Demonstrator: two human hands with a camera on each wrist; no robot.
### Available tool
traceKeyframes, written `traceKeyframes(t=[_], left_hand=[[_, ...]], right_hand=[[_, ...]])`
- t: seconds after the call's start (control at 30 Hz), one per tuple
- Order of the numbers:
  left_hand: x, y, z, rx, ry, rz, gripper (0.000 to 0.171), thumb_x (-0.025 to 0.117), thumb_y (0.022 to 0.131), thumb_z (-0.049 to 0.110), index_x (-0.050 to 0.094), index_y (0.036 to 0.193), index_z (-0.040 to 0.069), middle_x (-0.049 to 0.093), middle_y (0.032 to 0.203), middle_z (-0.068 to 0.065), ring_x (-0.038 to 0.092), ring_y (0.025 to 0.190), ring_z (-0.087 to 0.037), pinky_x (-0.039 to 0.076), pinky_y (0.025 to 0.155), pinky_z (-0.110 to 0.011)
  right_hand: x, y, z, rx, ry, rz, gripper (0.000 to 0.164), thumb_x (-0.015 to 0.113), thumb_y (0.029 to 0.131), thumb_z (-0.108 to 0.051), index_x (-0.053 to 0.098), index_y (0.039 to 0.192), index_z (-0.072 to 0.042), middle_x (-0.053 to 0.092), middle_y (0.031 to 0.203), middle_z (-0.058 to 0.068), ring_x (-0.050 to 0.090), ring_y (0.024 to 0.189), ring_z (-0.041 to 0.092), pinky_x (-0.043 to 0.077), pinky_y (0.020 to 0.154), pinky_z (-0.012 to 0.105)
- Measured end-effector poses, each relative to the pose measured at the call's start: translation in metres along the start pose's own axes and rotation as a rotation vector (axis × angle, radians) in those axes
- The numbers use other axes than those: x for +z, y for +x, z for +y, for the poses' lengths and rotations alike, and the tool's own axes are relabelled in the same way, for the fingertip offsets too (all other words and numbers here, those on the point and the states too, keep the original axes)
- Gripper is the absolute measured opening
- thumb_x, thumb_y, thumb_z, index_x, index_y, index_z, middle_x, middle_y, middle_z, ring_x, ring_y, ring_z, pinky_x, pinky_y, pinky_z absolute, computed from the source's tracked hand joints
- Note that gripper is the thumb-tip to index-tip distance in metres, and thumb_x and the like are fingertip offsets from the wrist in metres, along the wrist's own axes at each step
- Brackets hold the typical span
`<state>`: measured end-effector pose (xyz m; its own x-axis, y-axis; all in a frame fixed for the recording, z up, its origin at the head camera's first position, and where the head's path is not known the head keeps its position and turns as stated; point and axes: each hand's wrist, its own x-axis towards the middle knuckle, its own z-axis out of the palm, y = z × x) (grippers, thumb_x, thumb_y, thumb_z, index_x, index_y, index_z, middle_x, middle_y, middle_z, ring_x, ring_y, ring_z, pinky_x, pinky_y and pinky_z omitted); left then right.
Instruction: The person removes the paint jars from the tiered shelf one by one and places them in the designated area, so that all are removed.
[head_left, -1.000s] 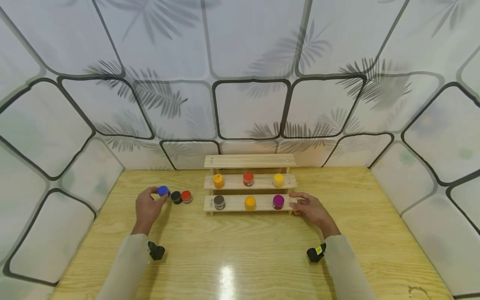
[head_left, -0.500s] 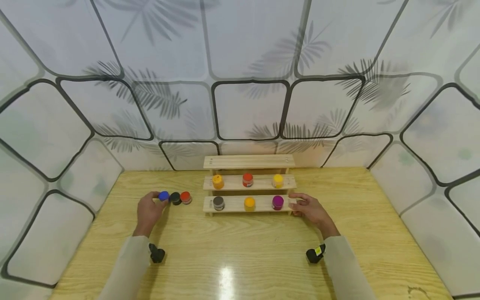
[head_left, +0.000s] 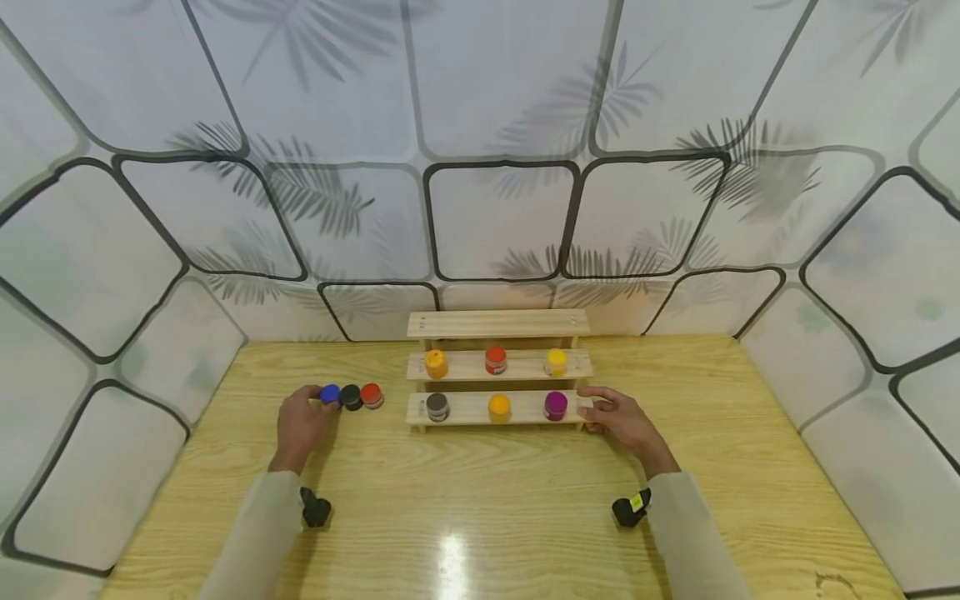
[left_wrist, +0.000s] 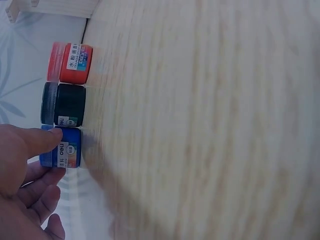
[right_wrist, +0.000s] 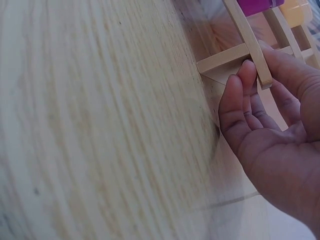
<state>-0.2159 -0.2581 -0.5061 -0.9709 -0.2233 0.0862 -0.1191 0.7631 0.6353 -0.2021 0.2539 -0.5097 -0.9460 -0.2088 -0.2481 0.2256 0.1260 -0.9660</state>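
My left hand (head_left: pixel 302 421) pinches a blue paint jar (left_wrist: pixel 69 148) between thumb and fingers. The jar stands upright on the table, right beside a black paint jar (left_wrist: pixel 71 105). A red paint jar (left_wrist: pixel 76 63) completes this row on the far side of the black one. At the other side, my right hand (head_left: pixel 621 421) grips the right end of the lowest step of a wooden three-step rack (right_wrist: pixel 265 62). Nearest to that hand on the step is a purple paint jar (head_left: pixel 556 406).
The lowest step also bears a yellow-orange jar (head_left: pixel 499 407) and a grey jar (head_left: pixel 437 406). On the middle step stand an orange jar (head_left: pixel 436 363), a red-lidded jar (head_left: pixel 496 360) and a yellow jar (head_left: pixel 556 362). A patterned backdrop (head_left: pixel 502 221) closes off the wooden table (head_left: pixel 480 492) behind.
My left hand has brought the blue jar slightly down and to the right, up against the black jar. My right hand keeps its grip on the rack, unmoved.
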Motion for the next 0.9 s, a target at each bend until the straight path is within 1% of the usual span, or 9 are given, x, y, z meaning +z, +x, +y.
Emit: traceKeyframes(t=[0.1, 0.27, 0.4, 0.5, 0.6, 0.73, 0.8, 0.9], left_hand=[[-0.002, -0.001, 0.001, -0.005, 0.007, -0.018, 0.04, 0.065, 0.087, 0.013, 0.055, 0.116, -0.012, 0.058, 0.116, -0.033, 0.052, 0.111, -0.047, 0.04, 0.095, -0.055], [-0.005, -0.003, 0.005, -0.009, 0.032, -0.049, 0.044, 0.066, 0.085, 0.012, 0.053, 0.119, -0.014, 0.056, 0.119, -0.034, 0.05, 0.114, -0.049, 0.039, 0.097, -0.055], [-0.009, -0.004, 0.004, 0.005, 0.04, -0.082, 0.049, 0.067, 0.083, 0.013, 0.051, 0.121, -0.015, 0.054, 0.121, -0.035, 0.048, 0.116, -0.049, 0.038, 0.099, -0.055], [-0.013, -0.006, 0.001, 0.014, 0.022, -0.105, 0.056, 0.069, 0.081, 0.015, 0.049, 0.124, -0.016, 0.052, 0.123, -0.035, 0.046, 0.117, -0.05, 0.037, 0.1, -0.056], [-0.017, -0.008, -0.001, -0.014, -0.026, -0.128, 0.067, 0.073, 0.08, 0.021, 0.044, 0.13, -0.014, 0.049, 0.128, -0.033, 0.045, 0.117, -0.048, 0.038, 0.098, -0.056], [-0.02, -0.01, -0.002, -0.038, -0.063, -0.129, 0.079, 0.076, 0.079, 0.032, 0.041, 0.135, -0.01, 0.047, 0.133, -0.03, 0.047, 0.115, -0.045, 0.042, 0.093, -0.055], [-0.021, -0.011, 0.0, -0.032, -0.061, -0.126, 0.08, 0.076, 0.079, 0.034, 0.041, 0.136, -0.009, 0.047, 0.134, -0.03, 0.047, 0.115, -0.046, 0.043, 0.092, -0.055], [-0.022, -0.011, 0.005, -0.026, -0.057, -0.136, 0.079, 0.076, 0.079, 0.032, 0.04, 0.136, -0.009, 0.045, 0.135, -0.03, 0.046, 0.117, -0.047, 0.043, 0.093, -0.055]], right_hand=[[0.0, 0.0, 0.001, -0.003, -0.001, -0.001, 0.051, 0.064, 0.09, -0.014, 0.045, 0.133, 0.006, 0.06, 0.073, -0.01, 0.061, 0.075, 0.007, 0.054, 0.072, 0.023], [0.0, 0.0, 0.001, 0.003, 0.001, 0.004, 0.05, 0.064, 0.09, -0.014, 0.046, 0.133, 0.005, 0.06, 0.072, -0.01, 0.061, 0.074, 0.006, 0.054, 0.072, 0.023], [0.0, -0.001, 0.001, 0.005, 0.018, 0.001, 0.05, 0.064, 0.091, -0.013, 0.046, 0.134, 0.004, 0.06, 0.072, -0.011, 0.06, 0.074, 0.006, 0.054, 0.072, 0.023], [0.0, -0.001, 0.002, 0.004, 0.023, -0.004, 0.051, 0.064, 0.091, -0.013, 0.045, 0.135, 0.004, 0.059, 0.073, -0.01, 0.06, 0.075, 0.006, 0.054, 0.072, 0.023], [0.0, 0.0, 0.002, 0.005, 0.018, -0.001, 0.051, 0.064, 0.09, -0.013, 0.045, 0.135, 0.004, 0.059, 0.073, -0.01, 0.06, 0.075, 0.006, 0.054, 0.072, 0.022], [0.0, 0.001, 0.002, 0.001, -0.003, 0.008, 0.051, 0.065, 0.09, -0.015, 0.046, 0.134, 0.004, 0.06, 0.075, -0.009, 0.061, 0.075, 0.006, 0.054, 0.072, 0.022], [-0.001, 0.001, 0.002, 0.001, -0.007, 0.011, 0.052, 0.065, 0.09, -0.015, 0.046, 0.133, 0.005, 0.061, 0.077, -0.009, 0.061, 0.075, 0.006, 0.054, 0.072, 0.023], [-0.002, 0.001, 0.003, 0.006, 0.001, 0.007, 0.051, 0.065, 0.09, -0.015, 0.047, 0.133, 0.005, 0.062, 0.079, -0.008, 0.061, 0.075, 0.007, 0.055, 0.072, 0.023]])
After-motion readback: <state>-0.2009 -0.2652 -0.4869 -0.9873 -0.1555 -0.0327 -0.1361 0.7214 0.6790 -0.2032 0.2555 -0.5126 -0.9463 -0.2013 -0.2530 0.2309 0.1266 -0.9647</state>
